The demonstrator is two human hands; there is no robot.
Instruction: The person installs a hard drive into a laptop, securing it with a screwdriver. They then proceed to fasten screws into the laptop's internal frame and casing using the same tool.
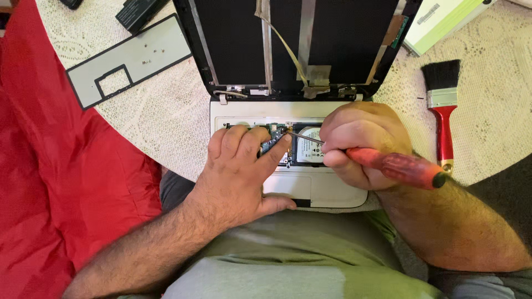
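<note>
A white laptop lies open at the near edge of a round table covered in pale lace, its keyboard deck removed and the inner parts bare. The left hand rests flat on the open base — fingers spread, holding nothing, the forefinger stretched toward a small circuit board beside the silver hard drive. The right hand is closed around a screwdriver with a red handle; its thin shaft slants up and left, the tip touching the chassis just above the drive, near the left forefinger.

The dark screen back stands tilted away, with flat ribbon cables running down it to the hinge.

To the left on the table lies the grey keyboard bezel, a rectangular cutout in it — above it a black battery. On the right lies a paintbrush with black bristles and a red handle, well apart from the laptop. A white and green box sits at the upper right. Red cloth covers the left side.
</note>
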